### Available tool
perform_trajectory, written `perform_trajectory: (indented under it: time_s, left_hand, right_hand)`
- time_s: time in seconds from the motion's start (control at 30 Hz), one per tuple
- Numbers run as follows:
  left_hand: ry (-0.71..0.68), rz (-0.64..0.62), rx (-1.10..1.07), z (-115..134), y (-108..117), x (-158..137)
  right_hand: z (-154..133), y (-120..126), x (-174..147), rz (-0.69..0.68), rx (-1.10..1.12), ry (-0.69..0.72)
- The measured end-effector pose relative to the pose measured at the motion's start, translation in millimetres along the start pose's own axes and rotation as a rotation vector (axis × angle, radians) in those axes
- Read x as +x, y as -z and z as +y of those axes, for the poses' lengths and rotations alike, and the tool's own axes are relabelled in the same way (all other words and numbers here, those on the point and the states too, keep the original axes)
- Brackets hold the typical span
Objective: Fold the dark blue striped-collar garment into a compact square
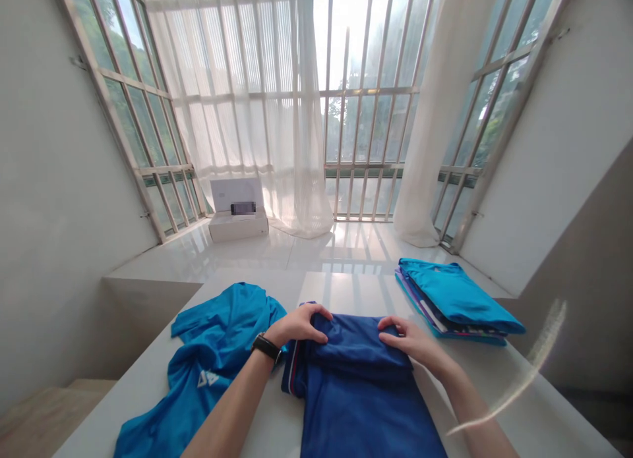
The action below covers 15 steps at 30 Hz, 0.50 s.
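A dark blue garment (363, 399), partly folded, lies in front of me on the white table. Its far end is doubled over, and a striped trim shows along the left side. At the far left corner of that fold, my left hand (304, 325) pinches the cloth between thumb and fingers; a black watch (267, 346) is on this wrist. My right hand (408, 339) grips the fold's right corner, fingers closed on the fabric. Left of the garment, a crumpled bright blue shirt (212, 359) with a white logo lies partly behind my left forearm.
A stack of folded clothes (455, 296), bright blue on top, sits on the right of the table (277, 418). Beyond is a white tiled sill (291, 250) with an open white box (238, 226). Sheer curtains (247, 115) hang before barred windows.
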<state>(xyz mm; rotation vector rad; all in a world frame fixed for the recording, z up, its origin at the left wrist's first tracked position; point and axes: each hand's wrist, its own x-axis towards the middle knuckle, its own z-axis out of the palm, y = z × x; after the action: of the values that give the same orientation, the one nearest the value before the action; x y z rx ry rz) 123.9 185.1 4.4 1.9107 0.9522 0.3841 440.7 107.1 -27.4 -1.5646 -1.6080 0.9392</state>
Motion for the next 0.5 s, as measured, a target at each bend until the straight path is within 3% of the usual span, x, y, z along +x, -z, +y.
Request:
perform_trajectory:
  time_s: [0.13,0.23,0.5]
  left_hand:
    - [0.002,-0.083,-0.169,-12.1,6.0,-3.6]
    - [-0.011,-0.112,-0.252,-19.8,7.1,-4.6]
    - [0.019,0.016,-0.534,-18.8,1.0,-13.6]
  right_hand:
    - [-4.4,-1.2,-8.9,-0.203,0.14,-0.087]
    - [-8.8,-0.7,-12.8,-0.276,0.272,-0.115]
    - [-10.7,0.3,-16.6,-0.174,0.306,-0.11]
